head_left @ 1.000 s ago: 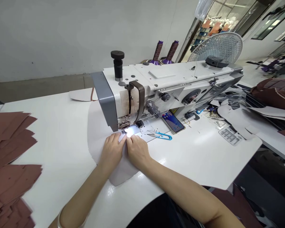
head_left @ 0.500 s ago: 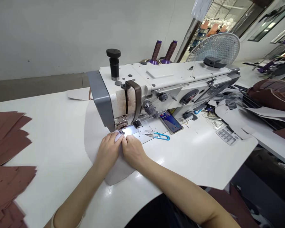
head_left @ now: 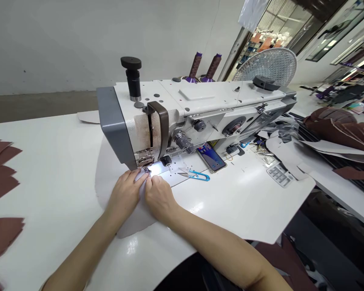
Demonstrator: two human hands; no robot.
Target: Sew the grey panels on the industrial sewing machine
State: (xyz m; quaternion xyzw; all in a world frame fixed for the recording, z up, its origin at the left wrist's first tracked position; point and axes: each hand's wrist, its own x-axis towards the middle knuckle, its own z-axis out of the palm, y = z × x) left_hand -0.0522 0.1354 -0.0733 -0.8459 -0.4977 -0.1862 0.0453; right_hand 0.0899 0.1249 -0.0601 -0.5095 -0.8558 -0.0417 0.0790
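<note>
A pale grey piece of material (head_left: 132, 226), either fabric or leather, lies on the white table under the head of a sewing machine (head_left: 200, 106). My left hand (head_left: 125, 193) grips its raised edge just in front of the lit needle area, fingers close to the presser foot (head_left: 147, 170). Right beside it, my right hand (head_left: 160, 197) pinches the same edge with thumb and fingers curled in. Both hands nearly touch at the fingertips. Part of the material is hidden under the hands and the machine.
Blue-handled thread snips (head_left: 197, 175) lie right of my hands, near a phone (head_left: 211, 157) leaning by the machine's base. Brown cut pieces (head_left: 1, 178) are stacked at the left. A calculator (head_left: 279, 176) and scraps sit at the right, with a fan (head_left: 265, 66) behind.
The whole view has shifted, so the machine and table appear further left. Both hands stay at the presser foot, still gripping the pale material.
</note>
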